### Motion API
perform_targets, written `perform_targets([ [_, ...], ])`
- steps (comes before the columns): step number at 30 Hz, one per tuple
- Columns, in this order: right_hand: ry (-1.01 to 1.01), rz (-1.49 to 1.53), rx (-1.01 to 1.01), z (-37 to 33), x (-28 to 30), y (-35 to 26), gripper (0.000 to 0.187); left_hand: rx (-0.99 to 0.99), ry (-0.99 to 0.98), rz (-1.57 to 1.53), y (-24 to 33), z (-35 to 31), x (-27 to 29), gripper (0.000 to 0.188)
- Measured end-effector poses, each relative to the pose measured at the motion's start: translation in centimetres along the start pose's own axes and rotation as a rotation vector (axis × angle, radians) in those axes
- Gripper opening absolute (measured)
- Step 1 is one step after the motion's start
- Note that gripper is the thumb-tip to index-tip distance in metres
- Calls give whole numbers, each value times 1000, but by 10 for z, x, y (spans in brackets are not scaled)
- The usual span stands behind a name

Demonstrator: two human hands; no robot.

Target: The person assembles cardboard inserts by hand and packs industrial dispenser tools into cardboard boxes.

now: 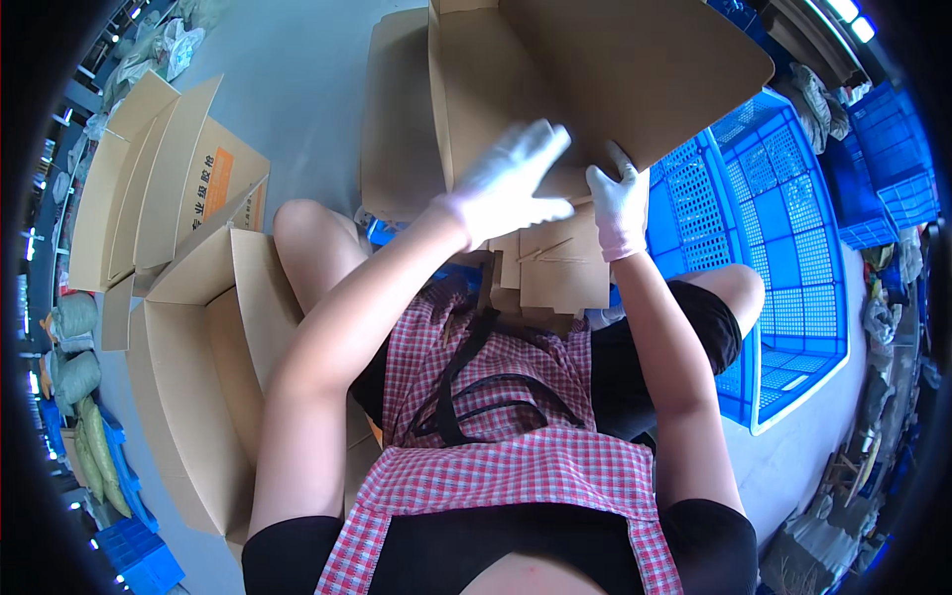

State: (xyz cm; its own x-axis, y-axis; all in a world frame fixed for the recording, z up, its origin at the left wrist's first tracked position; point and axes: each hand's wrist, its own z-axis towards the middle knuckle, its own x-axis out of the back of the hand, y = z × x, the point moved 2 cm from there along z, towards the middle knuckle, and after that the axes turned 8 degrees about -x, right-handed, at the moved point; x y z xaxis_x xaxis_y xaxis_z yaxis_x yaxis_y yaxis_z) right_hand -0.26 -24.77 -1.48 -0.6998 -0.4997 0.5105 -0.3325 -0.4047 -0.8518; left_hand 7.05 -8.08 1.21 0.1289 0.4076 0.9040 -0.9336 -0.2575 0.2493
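Note:
A large brown cardboard box point(615, 74) stands tilted in front of me, its inside and a wide flap facing me. My right hand point(621, 203), in a white glove, grips the box's near lower edge, with some fingers hidden by the cardboard. To its left, my left hand point(511, 183), also gloved, is raised before the box. Its fingers are spread, slightly blurred, and nothing is in them. Below both hands, between my knees, are flat cardboard pieces point(563, 273) with thin brown strips lying on top.
Open cardboard boxes point(164, 397) sit by my left leg, with another printed box point(193, 188) beyond them. Blue perforated crates point(793, 223) stand at my right. More blue crates point(897, 169) are stacked at far right. Bags point(74, 327) line the left side.

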Motion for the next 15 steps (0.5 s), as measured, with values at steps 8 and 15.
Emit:
perform_targets([
  [8,15,81,173,-7,-9,-2,47,388,-802,-1222,-49,25,-25,62],
  [15,140,-120,403,-10,12,12,44,444,-831,-336,-26,-8,8,30],
])
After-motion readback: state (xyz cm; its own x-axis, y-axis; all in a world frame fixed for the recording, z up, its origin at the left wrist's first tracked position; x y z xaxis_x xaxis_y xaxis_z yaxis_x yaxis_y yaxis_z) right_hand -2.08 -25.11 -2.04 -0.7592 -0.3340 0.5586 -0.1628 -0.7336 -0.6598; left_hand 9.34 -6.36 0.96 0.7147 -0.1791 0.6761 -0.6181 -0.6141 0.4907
